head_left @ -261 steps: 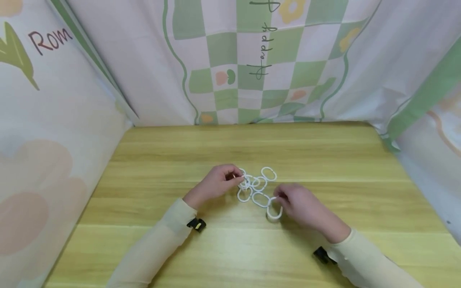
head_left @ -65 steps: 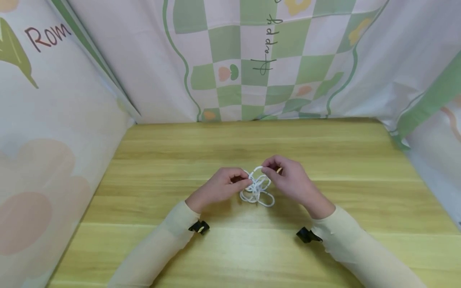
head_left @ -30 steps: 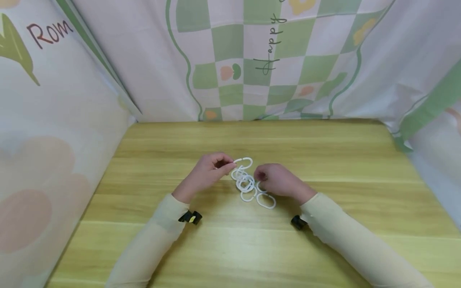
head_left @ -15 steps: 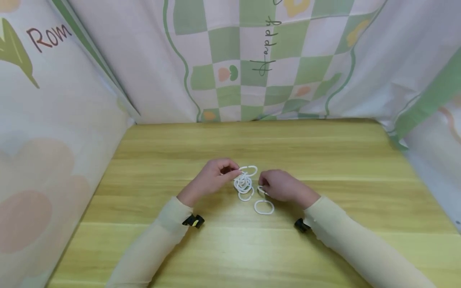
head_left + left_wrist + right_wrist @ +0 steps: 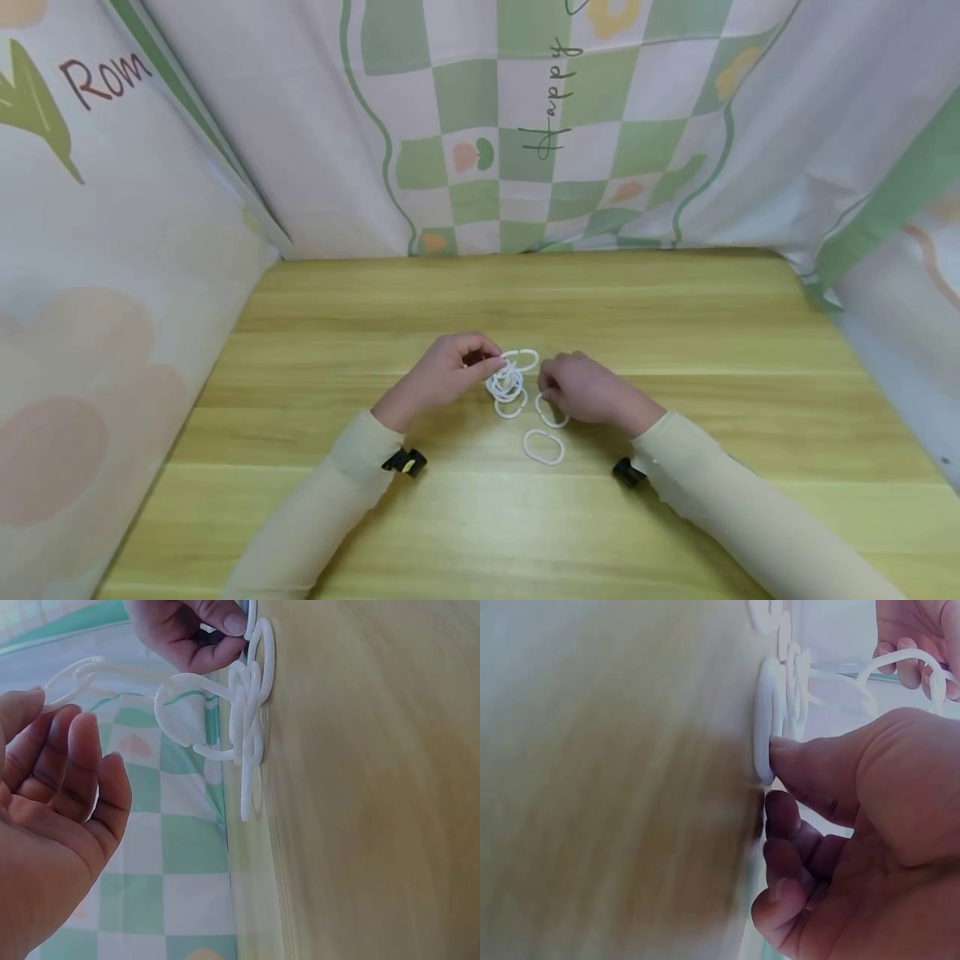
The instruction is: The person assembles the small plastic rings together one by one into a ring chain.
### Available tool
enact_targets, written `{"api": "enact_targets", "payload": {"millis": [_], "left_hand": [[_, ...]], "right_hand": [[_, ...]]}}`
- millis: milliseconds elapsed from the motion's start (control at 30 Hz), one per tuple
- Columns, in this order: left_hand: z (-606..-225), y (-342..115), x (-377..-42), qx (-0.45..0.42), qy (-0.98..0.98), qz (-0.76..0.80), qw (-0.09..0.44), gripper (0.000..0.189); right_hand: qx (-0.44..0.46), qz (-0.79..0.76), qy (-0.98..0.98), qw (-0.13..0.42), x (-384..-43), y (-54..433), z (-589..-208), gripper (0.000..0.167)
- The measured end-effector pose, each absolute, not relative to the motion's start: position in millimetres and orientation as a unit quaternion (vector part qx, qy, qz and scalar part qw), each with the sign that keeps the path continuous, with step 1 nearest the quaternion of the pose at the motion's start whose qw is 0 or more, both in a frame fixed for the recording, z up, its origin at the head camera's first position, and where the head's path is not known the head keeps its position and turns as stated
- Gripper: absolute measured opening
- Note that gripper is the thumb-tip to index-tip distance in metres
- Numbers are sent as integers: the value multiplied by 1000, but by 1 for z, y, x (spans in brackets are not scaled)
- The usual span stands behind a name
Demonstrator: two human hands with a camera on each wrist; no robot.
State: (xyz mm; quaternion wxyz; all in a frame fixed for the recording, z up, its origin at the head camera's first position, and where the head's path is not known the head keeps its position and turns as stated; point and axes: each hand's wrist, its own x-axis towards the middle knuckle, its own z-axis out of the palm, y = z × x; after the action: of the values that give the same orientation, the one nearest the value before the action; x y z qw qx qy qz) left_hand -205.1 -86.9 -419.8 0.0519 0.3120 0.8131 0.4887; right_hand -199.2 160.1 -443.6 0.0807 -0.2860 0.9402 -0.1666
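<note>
My left hand (image 5: pixel 442 375) pinches one end of a white oval split ring (image 5: pixel 71 686) between thumb and fingers, held up off the table. From it a short run of linked white rings (image 5: pixel 176 712) leads down to a tangled pile of rings (image 5: pixel 505 382) on the wooden table. Just right of that pile, my right hand (image 5: pixel 588 387) pinches another white split ring (image 5: pixel 766 720) low at the tabletop, with the thumb on its edge and the other fingers curled. One more white ring (image 5: pixel 543 447) lies flat in front of it, apart from the pile.
The wooden table (image 5: pixel 375 533) spreads on all sides of the hands. A white and green checked curtain (image 5: pixel 517 200) hangs along its back edge, and a printed cloth (image 5: pixel 150 333) stands at the left. Each sleeve has a black clip (image 5: pixel 405 462) near the cuff.
A second ago two rings at the right lay against the pile; they now sit apart from it. The loose front ring has shifted toward me. My left hand has come slightly lower with its ring.
</note>
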Motion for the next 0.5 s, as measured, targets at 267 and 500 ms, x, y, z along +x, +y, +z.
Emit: {"api": "enact_targets", "payload": {"millis": [267,500], "left_hand": [[-423,-87,-207,333,809,484,39,9],[-421,-89,-206,318,812,487,42,9]], "right_hand": [[-240,-262,931,82,-199,165,-444,7],[-218,-375,899,59,-192,169,-418,9]]}}
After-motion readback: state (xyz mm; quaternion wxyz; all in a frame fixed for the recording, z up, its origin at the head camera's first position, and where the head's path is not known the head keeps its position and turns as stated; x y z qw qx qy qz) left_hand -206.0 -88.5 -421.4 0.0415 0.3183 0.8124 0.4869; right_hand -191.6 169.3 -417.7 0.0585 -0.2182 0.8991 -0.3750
